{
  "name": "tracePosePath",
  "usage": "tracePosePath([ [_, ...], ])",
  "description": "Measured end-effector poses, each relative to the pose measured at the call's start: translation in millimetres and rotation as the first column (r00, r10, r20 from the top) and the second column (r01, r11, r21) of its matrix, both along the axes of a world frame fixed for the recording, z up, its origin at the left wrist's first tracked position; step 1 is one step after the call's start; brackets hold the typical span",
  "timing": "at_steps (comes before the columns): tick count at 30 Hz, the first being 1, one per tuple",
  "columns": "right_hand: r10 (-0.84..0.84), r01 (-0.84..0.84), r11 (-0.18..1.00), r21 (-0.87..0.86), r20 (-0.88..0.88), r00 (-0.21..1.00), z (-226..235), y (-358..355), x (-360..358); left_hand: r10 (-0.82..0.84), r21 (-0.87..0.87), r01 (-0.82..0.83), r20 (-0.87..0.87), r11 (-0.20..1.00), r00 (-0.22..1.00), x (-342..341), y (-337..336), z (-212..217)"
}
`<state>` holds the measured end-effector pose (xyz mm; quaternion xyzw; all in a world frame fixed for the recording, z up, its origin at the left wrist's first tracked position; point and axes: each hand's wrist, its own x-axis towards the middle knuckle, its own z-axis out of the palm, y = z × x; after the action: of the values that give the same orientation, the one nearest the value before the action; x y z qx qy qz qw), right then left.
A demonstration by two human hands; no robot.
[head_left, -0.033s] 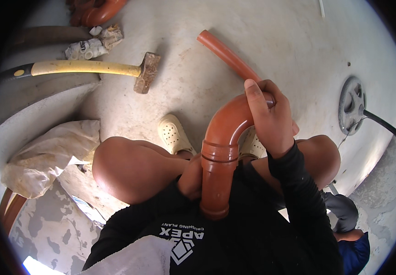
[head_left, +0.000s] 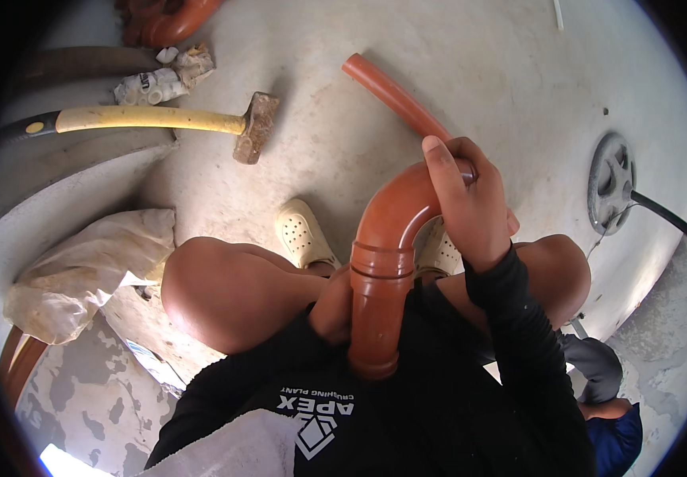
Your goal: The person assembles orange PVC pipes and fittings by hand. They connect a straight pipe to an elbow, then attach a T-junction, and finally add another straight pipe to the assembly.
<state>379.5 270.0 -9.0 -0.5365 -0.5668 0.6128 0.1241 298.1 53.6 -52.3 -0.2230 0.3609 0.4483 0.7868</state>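
An orange plastic pipe bend point(head_left: 395, 199) with a ribbed socket joins a short straight pipe point(head_left: 375, 326), whose near end meets my black shirt. My right hand point(head_left: 474, 211) is closed round the bend's far end, thumb on top, other fingers partly hidden. On the straight pipe's left side, my left hand point(head_left: 331, 310) reaches behind and holds it from below; its fingers are out of sight. A thinner orange pipe point(head_left: 395, 95) extends away beyond my right hand, its near end hidden by that hand.
A sledgehammer point(head_left: 256, 127) with a yellow handle lies at the left. Near it are a crumpled wrapper point(head_left: 152, 86), a whitish sack point(head_left: 97, 270) and more orange pipe pieces point(head_left: 168, 24). A round grey wheel-like piece point(head_left: 611, 183) with a black rod stands right. Another person point(head_left: 613, 429) is at lower right.
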Motion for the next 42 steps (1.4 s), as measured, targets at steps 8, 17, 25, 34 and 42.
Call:
tracePosePath([
  [8,0.089,-0.096,0.993,-0.061,-0.114,0.990,-47.1,19.3,-12.9,0.137,0.036,-0.132,-0.205,0.991,0.969,-6.5,9.9,-41.8],
  [17,0.695,-0.651,0.583,0.487,0.117,0.710,-37.3,55.4,2.7,0.179,0.055,-0.184,0.089,0.981,0.980,7.0,1.9,-51.7],
  [25,0.815,-0.875,0.274,0.399,0.386,0.432,-36.9,42.6,-18.1,0.172,0.044,-0.174,0.035,0.984,0.984,14.4,1.1,-45.2],
  [34,0.789,-0.921,0.262,0.288,0.487,0.376,-34.1,23.5,-20.5,0.003,-0.015,-0.002,0.097,1.000,0.995,15.2,-12.8,-45.9],
  [42,0.715,-0.881,0.311,0.357,0.522,0.464,-23.8,22.8,-24.1,-0.053,-0.044,0.050,-0.065,0.998,0.996,11.8,-11.9,-40.8],
])
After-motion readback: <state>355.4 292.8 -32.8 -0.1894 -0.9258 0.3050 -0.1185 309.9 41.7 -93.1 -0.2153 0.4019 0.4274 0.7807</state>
